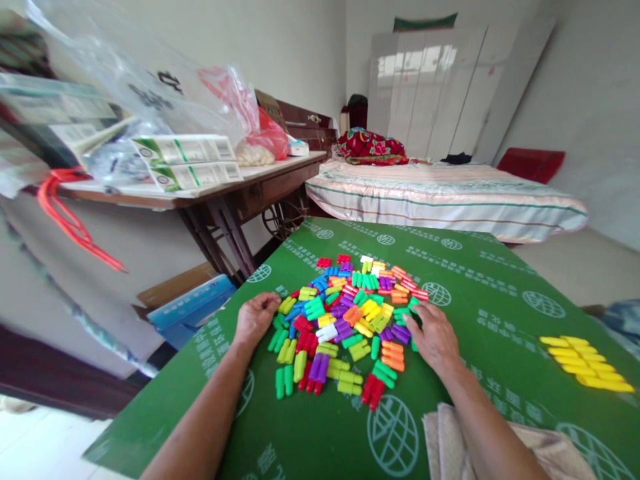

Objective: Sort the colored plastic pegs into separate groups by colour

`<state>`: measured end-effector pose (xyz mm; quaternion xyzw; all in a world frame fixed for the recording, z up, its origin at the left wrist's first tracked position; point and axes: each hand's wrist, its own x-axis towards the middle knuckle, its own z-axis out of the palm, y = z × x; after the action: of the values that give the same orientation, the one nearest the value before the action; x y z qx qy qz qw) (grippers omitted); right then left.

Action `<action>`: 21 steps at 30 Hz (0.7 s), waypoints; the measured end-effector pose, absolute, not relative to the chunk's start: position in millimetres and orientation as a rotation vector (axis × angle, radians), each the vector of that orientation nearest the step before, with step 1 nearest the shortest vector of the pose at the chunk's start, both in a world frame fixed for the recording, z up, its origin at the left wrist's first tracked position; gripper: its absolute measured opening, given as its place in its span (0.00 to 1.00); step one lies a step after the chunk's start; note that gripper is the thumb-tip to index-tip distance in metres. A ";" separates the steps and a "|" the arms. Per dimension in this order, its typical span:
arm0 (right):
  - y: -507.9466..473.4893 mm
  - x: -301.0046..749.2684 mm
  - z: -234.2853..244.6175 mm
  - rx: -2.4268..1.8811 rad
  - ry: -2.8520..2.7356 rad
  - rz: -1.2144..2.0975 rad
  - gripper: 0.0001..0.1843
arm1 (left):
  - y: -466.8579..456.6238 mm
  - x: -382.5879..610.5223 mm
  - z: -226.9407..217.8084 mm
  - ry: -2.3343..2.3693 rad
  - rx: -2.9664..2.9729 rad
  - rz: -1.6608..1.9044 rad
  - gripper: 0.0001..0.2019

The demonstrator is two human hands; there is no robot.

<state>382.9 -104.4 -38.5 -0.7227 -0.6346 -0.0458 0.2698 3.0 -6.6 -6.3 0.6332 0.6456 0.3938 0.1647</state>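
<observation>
A loose heap of small plastic building pieces (343,328), each like joined rounded pegs, covers the middle of the green board (320,440). The colours are red, green, yellow, lime, blue, purple, orange and white. At the heap's left edge, my left hand (256,318) has its fingers curled together beside a lime piece (287,305); whatever is in them is hidden. My right hand (434,335) reaches the right edge, thumb and forefinger apart, close to green pieces (401,314) and a purple piece (401,334). Far right, yellow pieces (585,362) lie grouped in rows.
Beige folded cloth (441,440) lies under my right forearm at the near edge. On the left, a wooden table (193,200) holds white-green boxes (193,163) and plastic bags (165,87). A blue box (193,310) is below it. Behind the board stands a bed (440,193).
</observation>
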 end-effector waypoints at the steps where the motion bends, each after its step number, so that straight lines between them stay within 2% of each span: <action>1: -104.4 383.7 -38.4 -1.938 -1.697 -0.118 0.21 | -6.2 2.8 -6.8 1.839 1.797 1.124 0.16; 9: -104.6 387.3 -37.5 -1.928 -1.649 -0.098 0.16 | -7.1 3.5 -6.8 1.829 1.793 1.126 0.16; 21: -101.0 396.1 -44.9 -2.000 -1.689 -0.163 0.20 | -8.9 6.7 -2.7 1.845 1.754 1.119 0.17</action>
<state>396.1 -101.0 -44.9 -0.7369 -0.6225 -0.0600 0.2566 6.7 -8.9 -2.7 0.6205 0.6528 0.3959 0.1793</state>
